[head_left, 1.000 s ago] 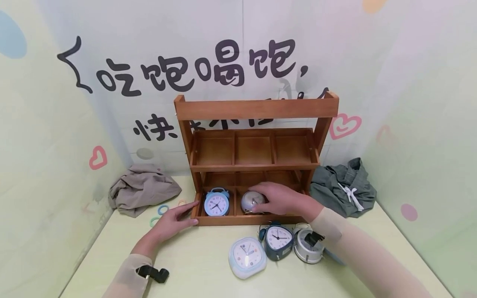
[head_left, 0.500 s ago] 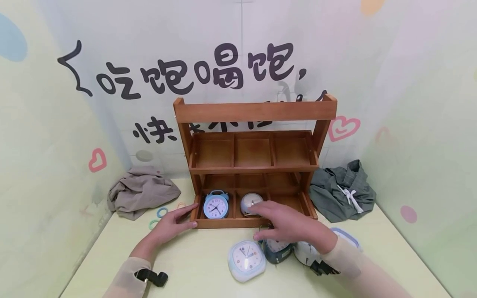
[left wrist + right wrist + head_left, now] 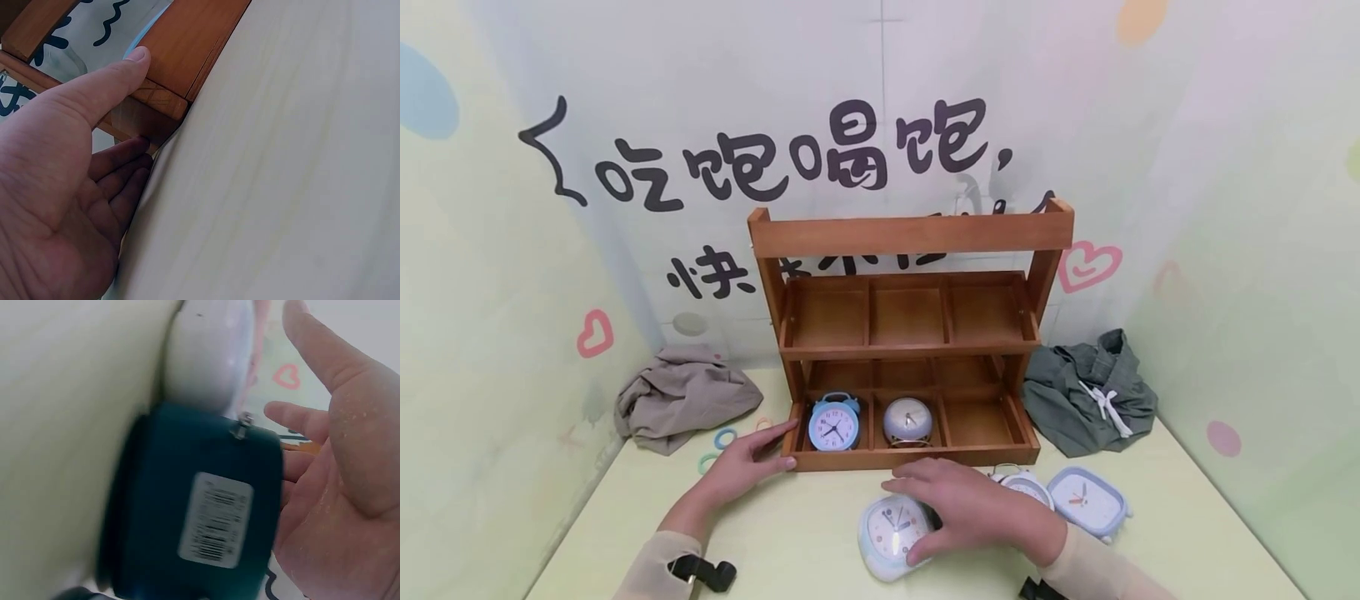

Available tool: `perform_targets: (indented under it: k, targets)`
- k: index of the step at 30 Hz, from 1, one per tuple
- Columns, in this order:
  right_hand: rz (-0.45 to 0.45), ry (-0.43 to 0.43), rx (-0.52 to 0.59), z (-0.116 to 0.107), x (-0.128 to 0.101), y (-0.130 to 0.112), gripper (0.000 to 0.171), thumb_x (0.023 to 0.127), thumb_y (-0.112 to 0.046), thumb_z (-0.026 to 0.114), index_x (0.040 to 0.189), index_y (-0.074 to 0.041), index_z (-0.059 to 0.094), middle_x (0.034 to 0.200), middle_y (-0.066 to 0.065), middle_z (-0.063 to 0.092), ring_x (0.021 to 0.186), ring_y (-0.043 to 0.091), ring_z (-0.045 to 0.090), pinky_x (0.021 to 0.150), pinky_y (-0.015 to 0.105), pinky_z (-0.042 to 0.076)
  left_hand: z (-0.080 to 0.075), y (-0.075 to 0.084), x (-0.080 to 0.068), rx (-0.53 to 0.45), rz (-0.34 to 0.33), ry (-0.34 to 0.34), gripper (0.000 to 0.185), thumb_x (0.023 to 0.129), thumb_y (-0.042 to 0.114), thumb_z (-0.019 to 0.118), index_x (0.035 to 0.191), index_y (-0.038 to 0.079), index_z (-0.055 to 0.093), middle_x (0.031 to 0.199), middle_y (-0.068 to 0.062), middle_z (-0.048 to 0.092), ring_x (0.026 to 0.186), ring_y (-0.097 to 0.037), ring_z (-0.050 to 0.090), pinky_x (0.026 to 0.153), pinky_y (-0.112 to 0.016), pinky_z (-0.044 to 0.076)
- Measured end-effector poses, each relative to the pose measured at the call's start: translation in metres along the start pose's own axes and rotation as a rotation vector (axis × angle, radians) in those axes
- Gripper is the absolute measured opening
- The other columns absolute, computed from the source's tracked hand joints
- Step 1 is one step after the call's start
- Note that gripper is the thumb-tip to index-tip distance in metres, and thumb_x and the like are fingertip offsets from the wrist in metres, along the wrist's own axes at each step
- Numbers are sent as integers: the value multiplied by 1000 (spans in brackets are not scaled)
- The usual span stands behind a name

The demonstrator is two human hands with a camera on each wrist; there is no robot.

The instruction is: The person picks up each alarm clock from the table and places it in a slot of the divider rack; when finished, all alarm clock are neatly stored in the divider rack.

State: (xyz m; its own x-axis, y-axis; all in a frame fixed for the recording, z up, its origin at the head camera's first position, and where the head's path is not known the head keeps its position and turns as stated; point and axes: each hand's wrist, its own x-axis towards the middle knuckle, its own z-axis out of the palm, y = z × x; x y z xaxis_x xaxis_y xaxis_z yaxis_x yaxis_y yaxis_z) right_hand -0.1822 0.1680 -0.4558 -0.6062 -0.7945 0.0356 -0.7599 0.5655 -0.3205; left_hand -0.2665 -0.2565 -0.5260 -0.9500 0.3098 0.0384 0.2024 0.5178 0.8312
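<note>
My left hand [image 3: 737, 468] holds the front left corner of the wooden rack [image 3: 912, 237], thumb on the front board and fingers along the side. Over the table, my right hand [image 3: 981, 510] reaches with spread fingers across the dark teal alarm clock [image 3: 162, 500], mostly hidden in the head view. Its thumb overlaps a white and pale blue clock [image 3: 877, 552] there. In the right wrist view a gap shows between thumb and fingers, beside the teal clock. A blue twin-bell clock [image 3: 833, 427] and a round silvery clock [image 3: 907, 422] sit in the left and middle lower compartments.
Right of my right hand lie a white alarm clock [image 3: 1028, 485], partly covered, and a lavender-blue rectangular clock [image 3: 1092, 502]. A brown cloth [image 3: 688, 400] and a dark green cloth [image 3: 1075, 408] flank the rack. Small coloured rings [image 3: 725, 437] lie near my left hand.
My right hand has let go of the round silvery clock in the middle compartment and moved down toward me over the table clocks. My left hand stays on the rack.
</note>
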Motion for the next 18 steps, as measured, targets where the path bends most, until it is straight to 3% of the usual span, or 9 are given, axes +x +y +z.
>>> perform_targets:
  k: [12, 18]
  targets:
    - [-86, 14, -156, 22, 4, 5, 97, 87, -85, 74, 164, -29, 56, 155, -2, 63, 142, 18, 59, 119, 51, 50, 1, -6, 0, 14, 6, 13, 70, 97, 48, 88, 161, 33, 63, 170, -7, 51, 165, -44, 29, 133, -64, 25]
    - [-88, -3, -174, 24, 6, 7, 99, 87, -87, 72, 166, -31, 53, 154, -5, 63, 140, 17, 58, 118, 50, 49, 2, -7, 2, 16, -1, 15, 71, 96, 49, 88, 161, 33, 62, 170, -3, 52, 165, -40, 31, 132, -62, 27]
